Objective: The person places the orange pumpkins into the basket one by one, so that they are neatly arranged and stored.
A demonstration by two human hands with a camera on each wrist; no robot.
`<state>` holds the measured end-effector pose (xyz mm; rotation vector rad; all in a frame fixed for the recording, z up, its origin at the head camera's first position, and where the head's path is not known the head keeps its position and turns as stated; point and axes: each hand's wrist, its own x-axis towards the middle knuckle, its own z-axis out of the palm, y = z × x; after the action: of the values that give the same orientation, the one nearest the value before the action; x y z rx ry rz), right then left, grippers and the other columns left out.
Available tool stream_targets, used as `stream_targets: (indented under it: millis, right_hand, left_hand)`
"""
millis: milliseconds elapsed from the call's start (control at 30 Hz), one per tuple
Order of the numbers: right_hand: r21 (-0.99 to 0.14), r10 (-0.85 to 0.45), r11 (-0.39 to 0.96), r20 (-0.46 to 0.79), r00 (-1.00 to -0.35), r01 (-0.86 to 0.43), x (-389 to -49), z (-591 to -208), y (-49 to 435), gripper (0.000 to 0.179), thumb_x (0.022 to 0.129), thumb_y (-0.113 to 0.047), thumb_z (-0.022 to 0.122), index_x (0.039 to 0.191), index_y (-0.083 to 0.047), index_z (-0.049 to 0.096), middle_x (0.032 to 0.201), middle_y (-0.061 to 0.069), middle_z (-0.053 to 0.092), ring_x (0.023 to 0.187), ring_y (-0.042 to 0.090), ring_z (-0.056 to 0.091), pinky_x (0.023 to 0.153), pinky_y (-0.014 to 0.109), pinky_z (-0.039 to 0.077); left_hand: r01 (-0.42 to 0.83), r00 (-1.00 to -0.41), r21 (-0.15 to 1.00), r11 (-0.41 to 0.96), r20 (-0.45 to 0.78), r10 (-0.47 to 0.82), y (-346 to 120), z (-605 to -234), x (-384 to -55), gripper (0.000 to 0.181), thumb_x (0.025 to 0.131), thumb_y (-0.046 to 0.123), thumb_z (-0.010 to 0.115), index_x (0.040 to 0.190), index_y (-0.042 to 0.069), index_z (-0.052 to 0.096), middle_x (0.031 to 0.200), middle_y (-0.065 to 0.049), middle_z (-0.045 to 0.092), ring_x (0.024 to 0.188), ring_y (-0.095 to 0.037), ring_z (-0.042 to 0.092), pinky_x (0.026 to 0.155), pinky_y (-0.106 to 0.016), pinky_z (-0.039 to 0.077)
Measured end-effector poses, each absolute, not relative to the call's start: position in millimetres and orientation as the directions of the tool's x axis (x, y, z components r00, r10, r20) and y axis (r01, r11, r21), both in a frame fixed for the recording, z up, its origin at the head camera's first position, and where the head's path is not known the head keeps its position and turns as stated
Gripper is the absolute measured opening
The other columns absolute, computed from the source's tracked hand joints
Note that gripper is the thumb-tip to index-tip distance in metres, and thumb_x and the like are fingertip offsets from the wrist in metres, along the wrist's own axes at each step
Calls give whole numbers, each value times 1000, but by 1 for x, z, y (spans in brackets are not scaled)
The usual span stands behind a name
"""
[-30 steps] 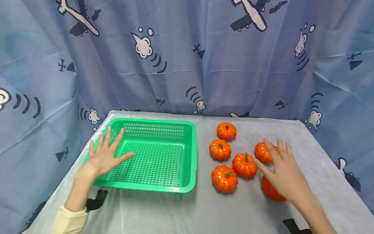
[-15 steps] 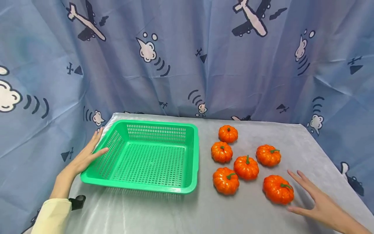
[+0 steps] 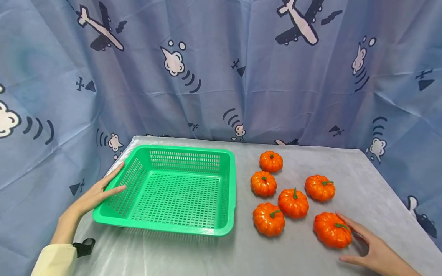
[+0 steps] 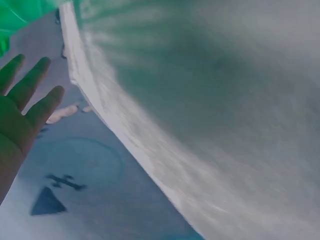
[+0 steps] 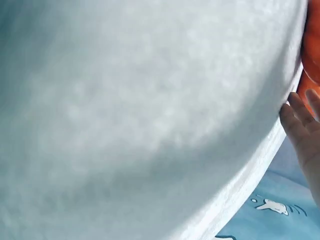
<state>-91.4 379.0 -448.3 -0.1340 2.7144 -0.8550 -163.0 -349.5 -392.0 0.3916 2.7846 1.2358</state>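
At the left side of a green plastic basket (image 3: 165, 229) is my left hand (image 3: 94, 197), fingers stretched along the outside of the rim and thumb reaching over it. The left wrist view has that left hand (image 4: 20, 110) with its fingers spread and straight. On the right, my right hand (image 3: 376, 249) is beside the nearest small orange pumpkin (image 3: 328, 230). Its fingertips are right at the pumpkin's right edge, while the thumb points forward below it, a little apart. In the right wrist view only part of the right hand (image 5: 305, 132) shows, extended near orange pumpkin skin (image 5: 312, 42).
Several other glossy pumpkins with green stems, among them a front one (image 3: 269, 219) and a rear one (image 3: 271, 161), sit between the basket and my right hand. A pale cloth covers the table (image 3: 193, 257). Behind it hangs a blue curtain (image 3: 207, 76) with airplane prints.
My left hand has moved left and down from over the basket to its left rim. My right hand has swung out from above the pumpkins, then come in beside the nearest one.
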Motion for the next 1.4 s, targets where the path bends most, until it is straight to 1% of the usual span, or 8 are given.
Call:
stream_targets:
  millis: [333, 467, 533, 600, 733, 933, 1267, 1400]
  right_hand:
    - [-592, -154, 803, -91, -984, -71, -93, -446, 368, 86, 80, -31, 78, 143, 3, 30, 136, 31, 42, 115, 51, 45, 83, 64, 45]
    - [-636, -130, 768, -38, -991, -76, -95, -446, 364, 80, 78, -24, 81, 137, 0, 32, 131, 23, 45, 112, 7, 51, 80, 34, 54]
    - [-652, -127, 750, 16, -992, -107, -94, -447, 363, 77, 76, -19, 82, 134, -1, 35, 129, 7, 47, 102, -14, 42, 75, 17, 48]
    - [-654, -126, 744, 66, -990, -138, -93, -445, 364, 80, 74, -16, 83, 137, -2, 35, 127, -10, 44, 96, -22, 34, 71, 10, 41]
    - [-653, -96, 742, 117, -988, -150, -92, -434, 366, 83, 72, -14, 84, 140, -10, 38, 115, -32, 36, 94, -20, 37, 68, 9, 40]
    - [-706, -45, 698, 123, -991, -119, -100, -412, 361, 79, 75, -12, 82, 141, -17, 39, 116, -36, 40, 96, -17, 40, 68, 9, 44]
    - [-659, -1, 750, 91, -996, -61, -106, -404, 353, 81, 73, -21, 85, 138, -6, 38, 116, -4, 46, 87, -14, 40, 63, 15, 47]
    - [-643, 12, 762, 133, -991, -77, -107, -401, 350, 82, 70, -21, 87, 136, -7, 41, 112, -10, 46, 87, -13, 39, 62, 15, 45]
  left_hand:
    - [215, -957, 777, 592, 48, 285, -353, -397, -165, 80, 94, 20, 57, 155, 30, 7, 161, -9, 3, 142, -45, -1, 95, -78, 10]
    - [207, -959, 779, 592, 42, 280, -352, -398, -166, 80, 94, 21, 58, 155, 32, 8, 161, -9, 4, 143, -44, -1, 95, -78, 10]
    - [204, -960, 775, 598, 39, 278, -351, -398, -166, 80, 94, 22, 58, 155, 33, 8, 161, -10, 4, 142, -45, 0, 95, -78, 10]
    - [202, -960, 772, 602, 35, 277, -351, -398, -166, 81, 93, 22, 59, 155, 33, 8, 161, -10, 5, 142, -45, 1, 95, -78, 10]
    - [195, -963, 759, 621, 28, 268, -350, -395, -165, 80, 93, 23, 59, 155, 33, 8, 160, -11, 6, 142, -47, 3, 94, -78, 13]
    - [169, -977, 669, 724, 17, 213, -351, -387, -162, 79, 93, 32, 60, 154, 35, 11, 158, -17, 14, 136, -55, 18, 91, -76, 23]
    - [188, -982, 564, 804, 86, 169, -352, -386, -163, 75, 92, 37, 62, 154, 27, 22, 157, -23, 13, 135, -57, 18, 90, -79, 19]
    - [188, -982, 523, 832, 92, 164, -351, -387, -162, 74, 91, 38, 62, 154, 24, 25, 156, -24, 13, 132, -59, 21, 89, -79, 20]
